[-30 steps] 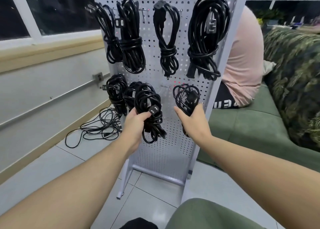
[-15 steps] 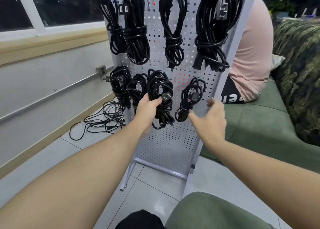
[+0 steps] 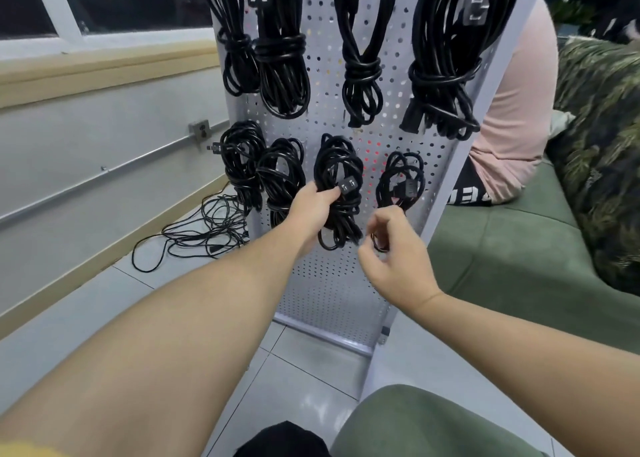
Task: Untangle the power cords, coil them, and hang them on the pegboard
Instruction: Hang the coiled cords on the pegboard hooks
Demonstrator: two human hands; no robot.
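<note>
A white pegboard (image 3: pixel 332 283) stands on the floor with several black coiled power cords hanging in two rows. My left hand (image 3: pixel 311 211) grips the third coil of the lower row (image 3: pixel 337 166) beside its plug. The small coil at the lower right (image 3: pixel 401 179) hangs from its peg. Below it, my right hand (image 3: pixel 391 252) has curled fingers, and a dark bit of that coil's lower end shows pinched between thumb and fingers. A loose tangle of black cords (image 3: pixel 204 228) lies on the floor left of the board.
A person in a pink shirt (image 3: pixel 512 110) sits on a green sofa (image 3: pixel 502 249) right behind the board. A patterned cushion (image 3: pixel 602 152) fills the far right. A wall outlet (image 3: pixel 199 131) and conduit run along the left wall. My green-trousered knee (image 3: pixel 415 425) is at the bottom.
My right hand let go of the small coil, leaving it on its peg, then dropped and curled at the coil's lower end. My left hand kept hold of its coil; the view moved closer.
</note>
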